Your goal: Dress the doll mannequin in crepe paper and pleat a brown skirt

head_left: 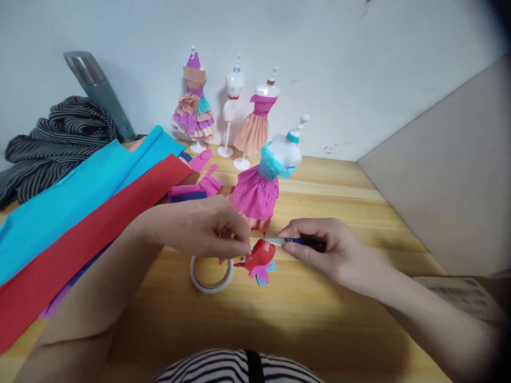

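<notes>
My left hand [211, 229] is closed in a pinch at the middle, its fingertips at the edge of a red piece [261, 252]; whether they grip it is too small to tell. Pink and blue cut strips [261, 275] stick out below the red piece. My right hand [323, 247] is wrapped round the dark blue handle of a small blade [275, 241], which points left with its tip just above the red piece. A small mannequin [287, 150] in a turquoise top and magenta skirt stands just behind the hands.
A tape roll [211, 289] lies below my left hand. Red [99, 223] and blue [67, 197] sheets cover the left side, with striped cloth [59, 138] and a leaning bottle [101, 90] behind. Three more mannequins, one in a peach skirt [253, 133], stand by the wall.
</notes>
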A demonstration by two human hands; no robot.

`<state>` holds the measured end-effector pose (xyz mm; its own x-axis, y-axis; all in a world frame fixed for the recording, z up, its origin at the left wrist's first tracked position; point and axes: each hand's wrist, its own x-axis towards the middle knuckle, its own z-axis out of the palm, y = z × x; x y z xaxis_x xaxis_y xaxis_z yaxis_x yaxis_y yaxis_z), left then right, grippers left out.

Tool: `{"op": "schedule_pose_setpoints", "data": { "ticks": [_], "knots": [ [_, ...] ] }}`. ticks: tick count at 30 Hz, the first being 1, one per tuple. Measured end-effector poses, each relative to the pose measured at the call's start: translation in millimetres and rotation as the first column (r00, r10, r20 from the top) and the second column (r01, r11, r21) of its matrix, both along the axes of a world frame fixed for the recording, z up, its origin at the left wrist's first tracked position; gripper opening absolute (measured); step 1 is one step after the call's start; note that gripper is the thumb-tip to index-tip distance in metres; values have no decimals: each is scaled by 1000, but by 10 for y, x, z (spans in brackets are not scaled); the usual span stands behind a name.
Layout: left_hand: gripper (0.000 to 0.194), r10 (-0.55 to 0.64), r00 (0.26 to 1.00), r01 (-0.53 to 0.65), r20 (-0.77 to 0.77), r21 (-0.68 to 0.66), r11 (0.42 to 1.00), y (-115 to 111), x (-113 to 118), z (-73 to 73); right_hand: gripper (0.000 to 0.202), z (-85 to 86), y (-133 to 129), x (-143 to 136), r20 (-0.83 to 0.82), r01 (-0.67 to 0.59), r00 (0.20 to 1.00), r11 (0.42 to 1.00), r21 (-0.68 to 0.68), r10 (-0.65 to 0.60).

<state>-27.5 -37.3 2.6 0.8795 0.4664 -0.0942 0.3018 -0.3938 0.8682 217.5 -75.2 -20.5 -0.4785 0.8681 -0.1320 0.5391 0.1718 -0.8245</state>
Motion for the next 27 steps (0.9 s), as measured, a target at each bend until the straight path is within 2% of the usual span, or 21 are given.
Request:
{"op": "schedule_pose_setpoints", "data": {
  "ticks": [2,4,6,8,11,15,20,22,25,27],
  "knots": [
    [19,73,997,-69,11,-206,976,-11,75,-72,35,-21,-40,36,48,73,996,988,139,-80],
    [19,188,982,-176,3,-336,925,-29,165,-142,32,-40,-69,63,78,109,989,968,224,-129],
    [19,265,964,-250,-16,-390,886,-57,253,-192,29,-52,-92,77,84,117,986,954,277,-146],
    [19,306,952,-283,-8,-399,872,-94,333,-225,27,-61,-111,81,69,124,986,945,302,-151],
    [20,343,939,-303,19,-423,854,-149,434,-268,24,-89,-125,86,16,151,987,953,264,-161],
    [19,390,921,-342,-2,-486,805,-170,503,-328,28,-186,-110,140,-139,189,975,977,99,-175],
    [19,331,944,-288,0,-493,821,-138,467,-312,39,-363,-112,270,-359,167,906,968,-186,-225],
    [20,306,952,-273,-14,-492,827,-135,450,-297,40,-419,-134,305,-423,152,862,939,-308,-278],
    [21,240,969,-239,-58,-475,847,-137,438,-285,43,-455,-157,347,-468,111,794,849,-517,-389],
    [21,190,979,-204,-79,-472,858,-132,427,-272,46,-459,-154,390,-473,82,776,810,-581,-417]
  ]
}}
